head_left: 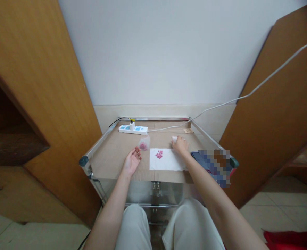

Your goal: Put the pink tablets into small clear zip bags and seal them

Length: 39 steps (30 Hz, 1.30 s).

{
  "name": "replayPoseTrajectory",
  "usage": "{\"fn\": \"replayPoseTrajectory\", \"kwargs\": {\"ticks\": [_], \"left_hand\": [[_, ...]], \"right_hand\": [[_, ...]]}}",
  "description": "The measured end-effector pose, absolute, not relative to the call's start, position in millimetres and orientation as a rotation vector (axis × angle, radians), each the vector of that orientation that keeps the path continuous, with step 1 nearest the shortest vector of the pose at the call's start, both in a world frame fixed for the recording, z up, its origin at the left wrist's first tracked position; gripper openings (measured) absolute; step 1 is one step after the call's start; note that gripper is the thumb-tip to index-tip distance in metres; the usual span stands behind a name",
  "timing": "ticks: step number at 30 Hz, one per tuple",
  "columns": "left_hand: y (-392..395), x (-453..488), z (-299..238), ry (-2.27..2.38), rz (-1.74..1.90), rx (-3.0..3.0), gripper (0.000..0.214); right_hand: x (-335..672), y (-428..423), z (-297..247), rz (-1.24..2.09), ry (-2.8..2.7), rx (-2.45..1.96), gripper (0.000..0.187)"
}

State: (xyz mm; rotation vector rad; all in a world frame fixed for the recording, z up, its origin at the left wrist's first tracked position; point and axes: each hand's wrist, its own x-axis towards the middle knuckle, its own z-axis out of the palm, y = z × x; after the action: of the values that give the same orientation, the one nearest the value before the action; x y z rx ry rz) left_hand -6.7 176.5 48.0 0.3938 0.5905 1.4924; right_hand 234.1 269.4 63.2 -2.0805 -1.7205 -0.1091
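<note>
My left hand [132, 161] rests palm up at the near left of the table, fingers loosely curled and apart, holding nothing. Just beyond its fingertips lies a small clear plastic bag [144, 143] with pink tablets in it. A white sheet of paper [166, 165] lies flat to the right, bearing a loose cluster of pink tablets [159, 154]. Past the sheet's far right edge, my right hand [181, 144] has its fingers closed on a small white item [174, 138], mostly hidden by the hand; its kind cannot be made out.
A white power strip [133, 130] with a plug [132, 125] in it sits at the back left. Its white cord [221, 105] runs right across the wall. A small brown card [188, 131] lies at the back right. Metal rails [208, 136] edge the cardboard-covered table [106, 163].
</note>
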Motion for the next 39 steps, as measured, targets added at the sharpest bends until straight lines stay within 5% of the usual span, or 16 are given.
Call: {"fn": "replayPoseTrajectory", "kwargs": {"ticks": [13,22,29,39], "left_hand": [[176,-7,52,0.595,1.475,0.388,0.015],[177,-6,52,0.590,1.472,0.390,0.015],[177,-5,52,0.598,1.464,0.389,0.016],[174,-5,53,0.607,1.479,0.386,0.016]], "right_hand": [[235,298,58,-0.159,-1.801,-2.169,0.055],[235,309,56,-0.155,-1.775,-2.204,0.038],[240,309,62,-0.029,-1.775,-2.262,0.049],[243,298,77,0.133,-1.716,-2.226,0.037]]}}
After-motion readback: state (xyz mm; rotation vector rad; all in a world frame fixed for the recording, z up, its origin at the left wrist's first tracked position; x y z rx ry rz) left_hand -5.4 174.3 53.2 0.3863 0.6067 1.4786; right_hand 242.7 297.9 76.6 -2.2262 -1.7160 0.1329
